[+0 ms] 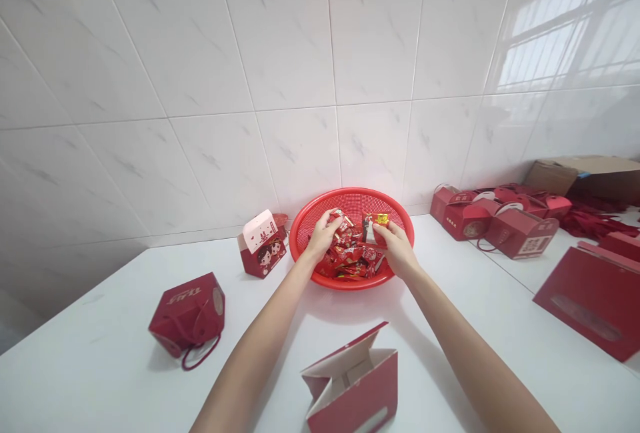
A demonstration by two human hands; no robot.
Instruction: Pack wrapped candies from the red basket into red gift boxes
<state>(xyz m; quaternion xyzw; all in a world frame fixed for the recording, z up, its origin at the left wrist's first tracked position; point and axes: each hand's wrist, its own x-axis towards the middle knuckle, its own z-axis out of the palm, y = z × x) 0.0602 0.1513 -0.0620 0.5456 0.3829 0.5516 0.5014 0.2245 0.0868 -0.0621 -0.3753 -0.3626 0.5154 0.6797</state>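
Note:
Both hands are over a red plastic basket [300, 219] that holds many small red candy packets [350, 259]. My left hand [325, 233] pinches a red candy packet [345, 221] at the basket's left side. In my right hand [397, 246] is another red packet [375, 223] with gold lettering and a printed figure, gripped between thumb and fingers. An open dark red gift box [357, 393] stands between my forearms near the front, its flaps raised and the visible part of its inside bare.
A pink-topped box [263, 246] stands left of the basket, and a closed dark red box [190, 313] with a cord lies farther left. Several red boxes [520, 233], a large red bag or box [590, 299] and a cardboard carton [575, 176] are at right. A tiled wall [295, 53] rises behind.

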